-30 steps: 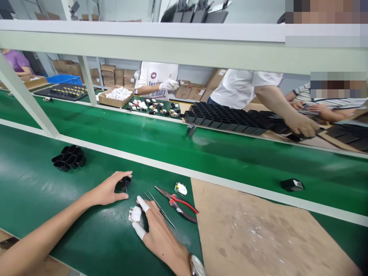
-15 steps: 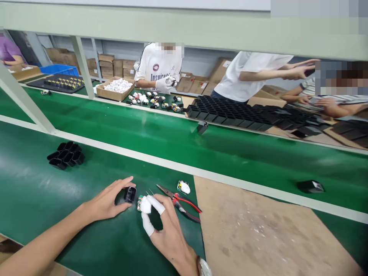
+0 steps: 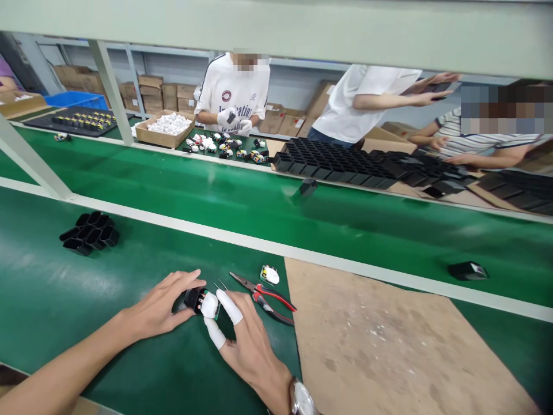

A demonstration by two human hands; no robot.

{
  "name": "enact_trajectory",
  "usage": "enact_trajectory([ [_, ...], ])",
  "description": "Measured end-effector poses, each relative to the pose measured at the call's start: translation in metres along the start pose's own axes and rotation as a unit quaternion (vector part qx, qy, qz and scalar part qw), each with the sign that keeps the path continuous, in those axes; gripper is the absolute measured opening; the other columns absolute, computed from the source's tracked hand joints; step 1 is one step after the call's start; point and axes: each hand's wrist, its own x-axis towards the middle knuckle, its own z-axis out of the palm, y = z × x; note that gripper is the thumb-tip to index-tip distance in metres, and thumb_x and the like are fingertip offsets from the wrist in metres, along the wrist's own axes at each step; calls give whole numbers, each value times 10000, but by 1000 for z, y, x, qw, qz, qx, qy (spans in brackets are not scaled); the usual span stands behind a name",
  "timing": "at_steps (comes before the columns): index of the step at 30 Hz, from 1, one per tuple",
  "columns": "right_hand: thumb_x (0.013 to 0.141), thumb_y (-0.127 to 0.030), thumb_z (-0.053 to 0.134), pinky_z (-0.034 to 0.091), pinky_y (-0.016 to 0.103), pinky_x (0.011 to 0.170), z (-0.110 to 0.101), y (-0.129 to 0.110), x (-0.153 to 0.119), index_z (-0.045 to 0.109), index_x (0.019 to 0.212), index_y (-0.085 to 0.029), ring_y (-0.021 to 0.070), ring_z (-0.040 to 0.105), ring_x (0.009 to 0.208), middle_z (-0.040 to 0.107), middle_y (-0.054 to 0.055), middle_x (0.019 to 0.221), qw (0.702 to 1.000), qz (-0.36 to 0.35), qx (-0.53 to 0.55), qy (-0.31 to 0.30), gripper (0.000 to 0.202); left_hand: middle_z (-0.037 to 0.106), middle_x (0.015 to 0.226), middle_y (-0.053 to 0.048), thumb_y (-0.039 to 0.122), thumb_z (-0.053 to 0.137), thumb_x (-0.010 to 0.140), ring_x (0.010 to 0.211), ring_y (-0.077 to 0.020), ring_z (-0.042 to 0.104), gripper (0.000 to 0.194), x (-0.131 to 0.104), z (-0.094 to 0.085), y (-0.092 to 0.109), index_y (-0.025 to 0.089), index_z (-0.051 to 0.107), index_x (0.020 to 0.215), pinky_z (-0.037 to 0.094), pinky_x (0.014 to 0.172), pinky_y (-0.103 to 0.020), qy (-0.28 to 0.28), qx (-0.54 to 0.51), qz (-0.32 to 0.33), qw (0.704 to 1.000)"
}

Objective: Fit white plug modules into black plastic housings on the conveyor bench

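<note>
My left hand grips a small black plastic housing, its mouth turned toward my right hand. Between the thumb and a finger of my right hand, both in white finger cots, is a small circuit board with a white blob on it and two thin wire leads. The board's near end sits at the mouth of the housing; how deep it goes is hidden. Just right of the fingers lie long-nose pliers with red and black handles. A second circuit board with white on top rests behind them.
Several empty black housings stand grouped at left. Brown cardboard covers the bench at right. Beyond a pale rail runs a green belt carrying black housings. Co-workers stand across, near a box of white parts.
My right hand has moved left with the circuit board, bringing it from apart to the housing's mouth. The housing has turned toward the board. The view has shifted slightly.
</note>
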Motion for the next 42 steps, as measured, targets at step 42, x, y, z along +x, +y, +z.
enact_trajectory([
  [42, 1019, -226, 670, 640, 478, 886, 1, 4, -6, 624, 1114, -160, 296, 659, 1123, 669, 180, 1310, 998, -13, 14, -59, 124, 665, 1439, -60, 225, 713, 981, 1306, -272, 609, 749, -3, 18, 3, 341, 294, 1591, 492, 1145, -496, -38, -92, -67, 993],
])
